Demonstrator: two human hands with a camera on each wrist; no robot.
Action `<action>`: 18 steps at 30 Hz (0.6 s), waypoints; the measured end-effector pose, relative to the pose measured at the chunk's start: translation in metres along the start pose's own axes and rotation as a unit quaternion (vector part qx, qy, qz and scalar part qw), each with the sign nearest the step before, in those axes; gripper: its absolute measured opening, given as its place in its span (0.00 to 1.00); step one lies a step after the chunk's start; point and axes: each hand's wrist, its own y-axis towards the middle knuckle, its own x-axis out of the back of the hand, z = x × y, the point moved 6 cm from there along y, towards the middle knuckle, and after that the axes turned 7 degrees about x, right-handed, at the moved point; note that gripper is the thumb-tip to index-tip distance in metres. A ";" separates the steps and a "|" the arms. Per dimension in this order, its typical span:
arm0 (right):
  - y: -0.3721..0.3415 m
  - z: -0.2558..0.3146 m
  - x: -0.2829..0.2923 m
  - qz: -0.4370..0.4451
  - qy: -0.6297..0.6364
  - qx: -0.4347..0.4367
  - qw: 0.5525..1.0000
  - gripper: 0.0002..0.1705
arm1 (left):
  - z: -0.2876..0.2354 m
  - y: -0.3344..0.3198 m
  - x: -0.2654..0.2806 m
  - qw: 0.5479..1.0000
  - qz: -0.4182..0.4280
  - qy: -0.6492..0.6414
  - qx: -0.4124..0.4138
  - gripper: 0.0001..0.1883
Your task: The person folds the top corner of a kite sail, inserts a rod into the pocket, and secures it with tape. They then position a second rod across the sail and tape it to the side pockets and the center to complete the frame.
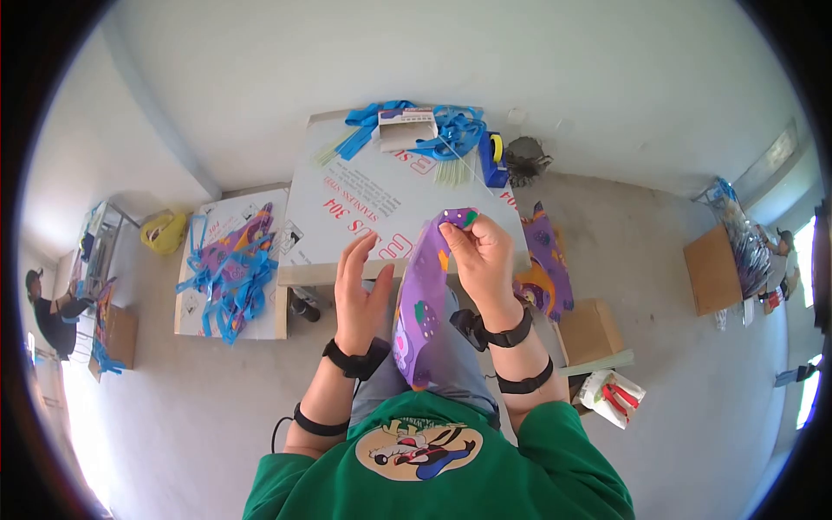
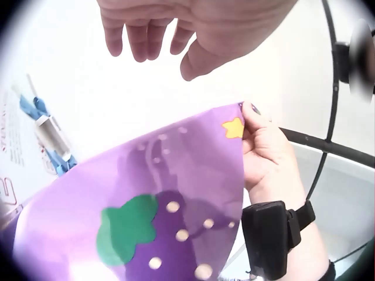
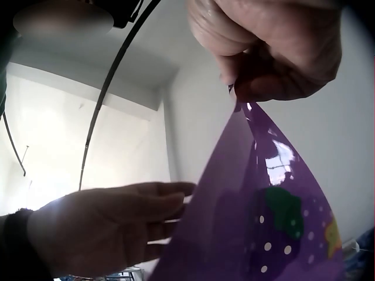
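Green shirt (image 1: 433, 494) nearest, then purple printed sheet (image 1: 422, 303) hanging between it and the bench (image 1: 314, 217), right hand (image 1: 482, 264) pinching sheet's top corner, left hand (image 1: 355, 295) apart, fingers loose; likely a positioning step, next move probably needs the left on a free edge.

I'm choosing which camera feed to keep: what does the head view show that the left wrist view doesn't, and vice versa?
Only the head view shows the yellow bag, blue tape dispenser and green shirt. Only the left wrist view shows the black bars at its right side. Both show the left hand, the right hand pinching the purple sheet, and blue straps.
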 end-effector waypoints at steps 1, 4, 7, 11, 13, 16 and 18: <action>-0.003 0.003 -0.002 0.005 0.001 -0.005 1.000 0.12 | -0.009 0.003 0.002 1.000 -0.001 -0.009 -0.011 0.22; -0.009 0.017 -0.012 0.043 -0.045 0.033 0.998 0.12 | -0.030 0.009 0.004 0.998 0.033 -0.057 -0.022 0.22; -0.013 0.029 -0.024 0.075 -0.037 0.060 0.995 0.09 | -0.040 0.012 0.005 0.994 0.036 -0.100 -0.012 0.21; -0.020 0.030 -0.032 0.089 -0.047 0.051 0.994 0.12 | -0.042 0.014 0.010 0.990 0.025 -0.135 -0.001 0.19; -0.022 0.030 -0.035 0.102 -0.045 0.049 0.993 0.12 | -0.034 0.016 0.011 0.990 0.042 -0.138 -0.007 0.18; -0.020 0.029 -0.039 0.129 -0.050 0.046 0.989 0.10 | -0.033 0.019 0.011 0.988 0.071 -0.138 -0.022 0.14; -0.021 0.033 -0.043 0.154 -0.042 0.077 0.984 0.10 | -0.032 0.018 0.011 0.987 0.083 -0.137 -0.027 0.12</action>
